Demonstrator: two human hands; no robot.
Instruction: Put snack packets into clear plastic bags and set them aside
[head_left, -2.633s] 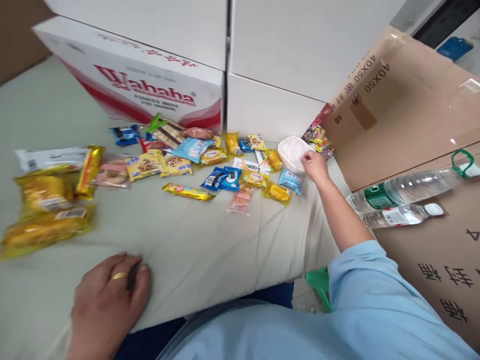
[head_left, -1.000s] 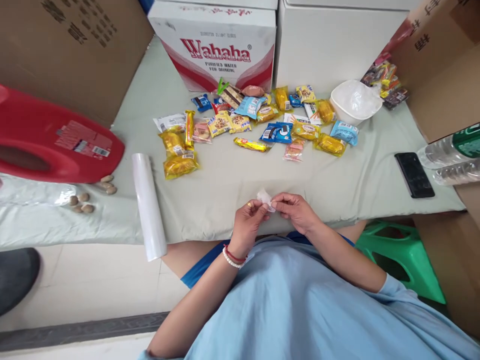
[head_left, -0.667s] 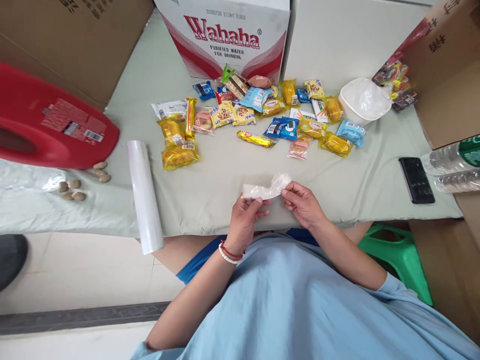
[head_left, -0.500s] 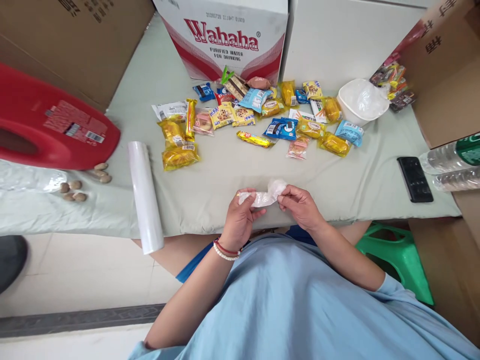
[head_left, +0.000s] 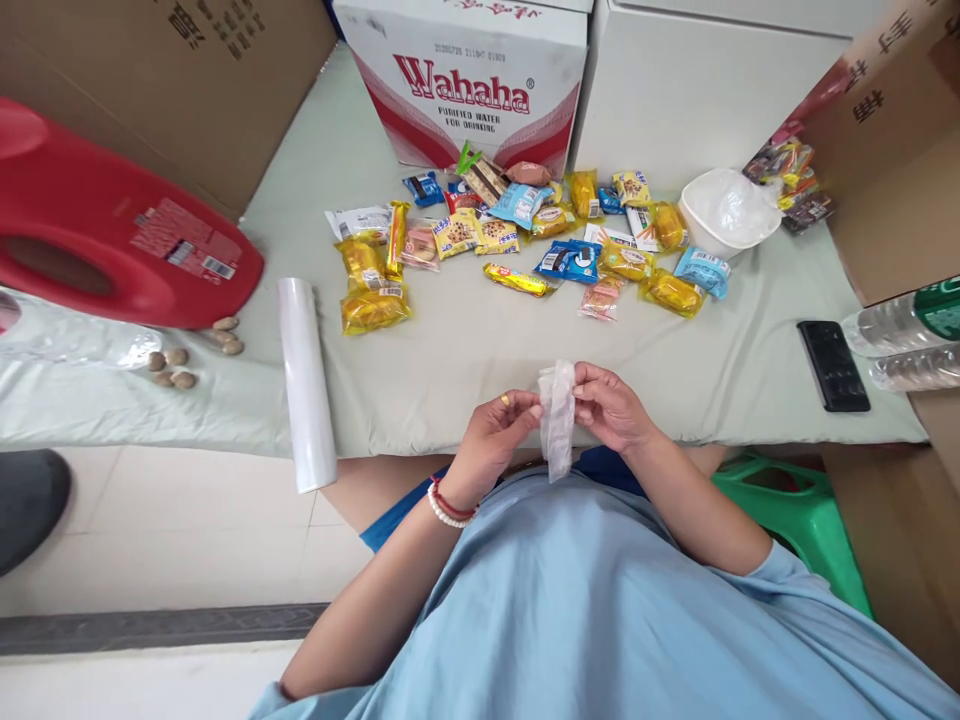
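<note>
Plastic film (head_left: 557, 428) hangs at the front edge of the table (head_left: 435, 365): your left hand (head_left: 491, 438) pinches its left side, your right hand (head_left: 615, 410) its right; an uneven tug could tear it, thin as it seems.

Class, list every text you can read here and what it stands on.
"Wahaha ®": white-and-red box
"PURIFIED WATER FOR DRINKING": same box
"桶": right carton
Too small, blurred or cut off: box's other print, red jug, snack wrappers, bottle label, left carton

Open btwn roll (head_left: 307, 385) & phone (head_left: 834, 366), except held plastic (head_left: 557, 425); snacks (head_left: 549, 222) block rear; behind bowl (head_left: 709, 236) prob. tight.
</note>
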